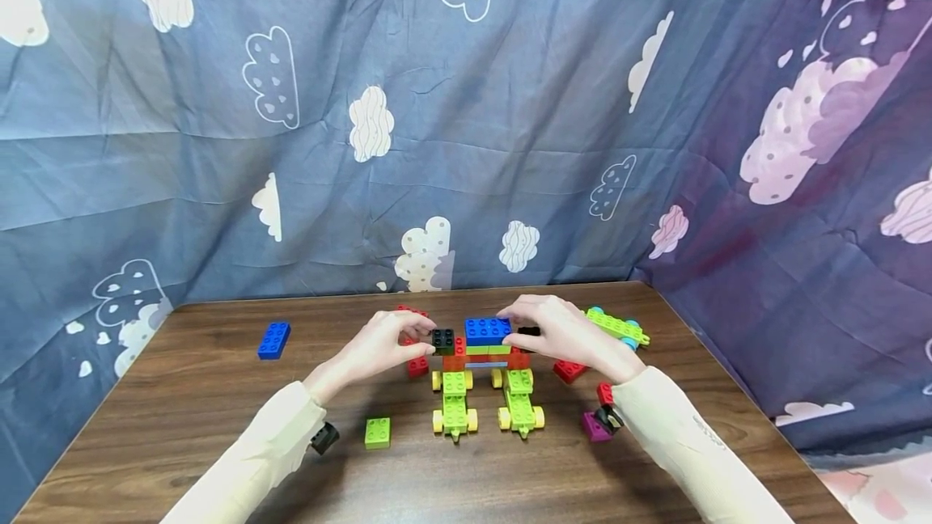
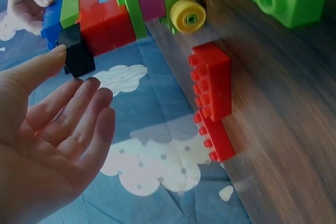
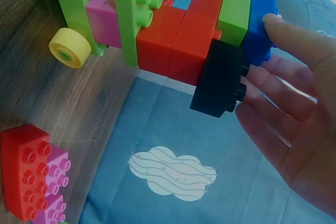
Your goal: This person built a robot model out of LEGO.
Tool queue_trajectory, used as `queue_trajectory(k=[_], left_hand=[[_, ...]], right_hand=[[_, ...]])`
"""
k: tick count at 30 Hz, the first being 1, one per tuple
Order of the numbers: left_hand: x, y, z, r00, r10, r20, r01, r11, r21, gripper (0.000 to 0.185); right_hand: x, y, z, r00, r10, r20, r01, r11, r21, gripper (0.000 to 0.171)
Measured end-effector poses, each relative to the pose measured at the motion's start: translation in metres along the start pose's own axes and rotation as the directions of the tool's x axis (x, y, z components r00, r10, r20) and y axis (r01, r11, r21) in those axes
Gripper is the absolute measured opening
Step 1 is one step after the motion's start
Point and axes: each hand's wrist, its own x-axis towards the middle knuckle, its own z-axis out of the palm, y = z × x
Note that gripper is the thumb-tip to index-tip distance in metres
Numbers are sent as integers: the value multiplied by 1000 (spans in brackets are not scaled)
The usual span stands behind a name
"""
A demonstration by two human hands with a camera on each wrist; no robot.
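Observation:
A toy-brick structure stands on two lime wheeled bases [image 1: 455,407] with yellow wheels. Stacked red bricks [image 3: 181,43] span its upper part, topped by a lime brick [image 3: 234,11] and a blue brick [image 1: 488,331]. My left hand [image 1: 382,344] pinches the black brick [image 1: 442,340] at the left end, thumb and fingertips at its edges. With the thumb on one side and fingers on the other, my right hand [image 1: 549,332] grips the blue brick's right end. A second black brick [image 3: 218,77] sits beside those right fingers.
On the wooden table [image 1: 218,395] lie a blue brick [image 1: 273,340], a lime brick [image 1: 378,433] and a black piece [image 1: 324,437] at left. Red bricks [image 2: 214,85] lie behind the structure. A lime wheeled base [image 1: 615,325] and a purple brick [image 1: 595,427] are at right.

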Motion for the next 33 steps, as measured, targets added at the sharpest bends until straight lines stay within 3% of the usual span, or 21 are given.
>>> queue_trajectory(k=[8, 14, 18, 20, 24, 29, 33], left_hand=[[-14, -15, -20, 998, -49, -25, 50, 998, 34, 33], [-41, -52, -49, 984, -131, -122, 152, 971, 183, 35], [-63, -82, -69, 956, -196, -217, 254, 925, 283, 35], [-73, -94, -77, 939, -252, -235, 318, 896, 309, 38], [-87, -114, -86, 912, -349, -214, 406, 842, 355, 46], [-96, -131, -88, 896, -408, -177, 442, 780, 443, 46], [-99, -140, -88, 859, -486, -162, 500, 727, 470, 48]], right_hand=[[-1, 3, 2, 1000, 2, 2, -2, 1000, 17, 35], [-3, 4, 4, 1000, 4, -8, -4, 999, 36, 36], [-3, 4, 3, 1000, -2, -22, 3, 999, 41, 36], [-3, 4, 2, 1000, 3, -19, -3, 999, 43, 36], [-2, 5, 2, 1000, 14, -11, -13, 999, 46, 36], [-2, 5, 2, 1000, 13, -7, -13, 999, 51, 35], [-1, 5, 3, 1000, 17, 1, -17, 998, 53, 36]])
